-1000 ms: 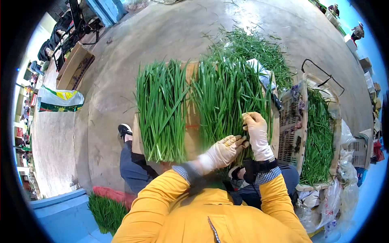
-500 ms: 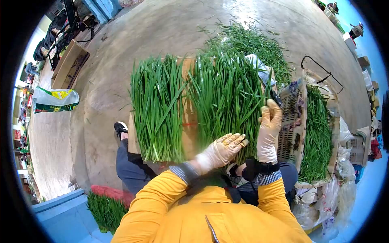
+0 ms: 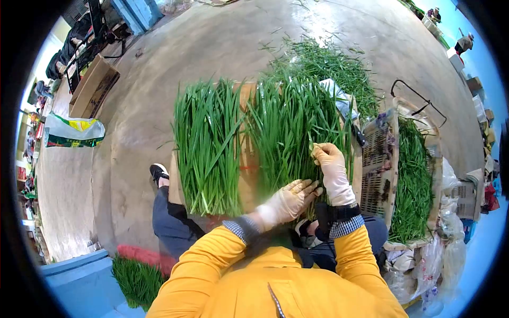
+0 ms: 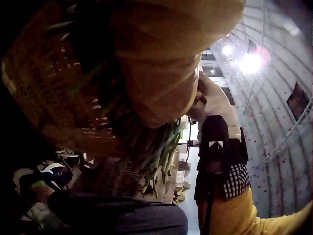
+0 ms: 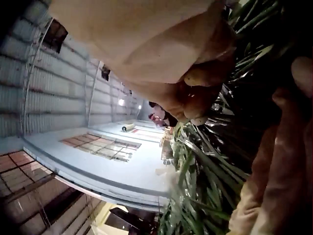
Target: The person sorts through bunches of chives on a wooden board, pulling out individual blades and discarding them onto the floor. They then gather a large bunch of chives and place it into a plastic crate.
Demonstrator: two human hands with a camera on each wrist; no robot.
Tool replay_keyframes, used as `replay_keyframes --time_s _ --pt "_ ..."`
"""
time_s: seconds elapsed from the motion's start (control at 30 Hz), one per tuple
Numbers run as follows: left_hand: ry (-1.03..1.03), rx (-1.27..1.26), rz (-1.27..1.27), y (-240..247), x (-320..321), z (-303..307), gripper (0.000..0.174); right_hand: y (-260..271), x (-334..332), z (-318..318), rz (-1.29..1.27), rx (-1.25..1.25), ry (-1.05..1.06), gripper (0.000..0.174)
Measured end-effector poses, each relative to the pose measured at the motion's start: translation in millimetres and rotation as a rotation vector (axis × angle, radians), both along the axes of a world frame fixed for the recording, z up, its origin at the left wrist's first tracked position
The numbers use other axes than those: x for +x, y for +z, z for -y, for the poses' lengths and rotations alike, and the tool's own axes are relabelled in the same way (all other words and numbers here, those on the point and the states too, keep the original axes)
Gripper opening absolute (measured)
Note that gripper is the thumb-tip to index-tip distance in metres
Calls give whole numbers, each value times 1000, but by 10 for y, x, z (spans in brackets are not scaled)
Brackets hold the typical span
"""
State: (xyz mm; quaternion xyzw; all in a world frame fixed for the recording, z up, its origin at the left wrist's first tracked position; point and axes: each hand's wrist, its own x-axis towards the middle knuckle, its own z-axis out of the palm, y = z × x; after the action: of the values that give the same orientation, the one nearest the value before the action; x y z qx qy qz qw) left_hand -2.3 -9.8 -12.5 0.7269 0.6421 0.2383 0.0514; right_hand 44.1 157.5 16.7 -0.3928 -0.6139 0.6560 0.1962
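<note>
Two bundles of long green leaves lie side by side on a board: the left bundle [image 3: 207, 148], and the right bundle [image 3: 289, 132] under both hands. My gloved left hand [image 3: 286, 204] rests with extended fingers on the lower stalks of the right bundle; its glove [image 4: 161, 63] fills the top of the left wrist view. Above and to its right, my gloved right hand [image 3: 334, 172] pinches a thin green leaf between thumb and fingers. In the right wrist view the curled fingers [image 5: 195, 98] are close against the leaves [image 5: 200, 176].
At the right stands a crate [image 3: 389, 175] beside a basket of greens [image 3: 413, 180]. Loose leaves [image 3: 339, 69] lie on the floor beyond the board. A dark-handled tool [image 3: 358, 135] is at the board's right edge. A cardboard box [image 3: 94, 87] and plastic bag [image 3: 74, 131] are at left.
My right hand, half a second ago raised at the bundle's right edge with fingers apart, has moved left and now pinches a leaf. My left hand has barely moved.
</note>
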Motion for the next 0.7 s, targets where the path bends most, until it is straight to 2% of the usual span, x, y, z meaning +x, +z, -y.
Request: replay_keyframes --time_s 0.07,0.13,0.2,0.23,0.27,0.37,0.4,0.47,0.53,0.6,0.63,0.7 --pt "-11 -34 5 -20 6 -10 57 55 77 3 -41 -28 -70 11" --pt "-6 -55 -8 -2 1 -5 57 13 116 8 -47 52 -102 14" --pt "-5 -57 -5 7 -7 -3 59 -14 152 13 63 321 -101 17" --pt "-6 -57 10 9 -8 -4 59 -41 196 6 102 545 -70 20" --pt "-9 -57 25 15 -6 -7 59 11 219 24 97 547 -72 20" --pt "-6 -42 41 28 -9 -16 56 129 265 -8 209 911 86 25" --pt "-2 -50 40 30 -3 -18 56 101 263 -49 208 911 80 25" --pt "-11 -40 29 24 -1 -18 56 72 239 -126 118 1128 190 25" --pt "0 -13 -8 -7 6 -11 55 106 258 -112 100 602 229 24" --pt "6 -4 -18 -6 21 -21 54 53 249 -86 -41 -124 144 28" --pt "10 -21 -8 -8 25 -30 54 31 245 -41 -119 -221 105 30" --pt "16 -33 1 -11 27 -40 53 43 266 -50 -75 -313 93 30"
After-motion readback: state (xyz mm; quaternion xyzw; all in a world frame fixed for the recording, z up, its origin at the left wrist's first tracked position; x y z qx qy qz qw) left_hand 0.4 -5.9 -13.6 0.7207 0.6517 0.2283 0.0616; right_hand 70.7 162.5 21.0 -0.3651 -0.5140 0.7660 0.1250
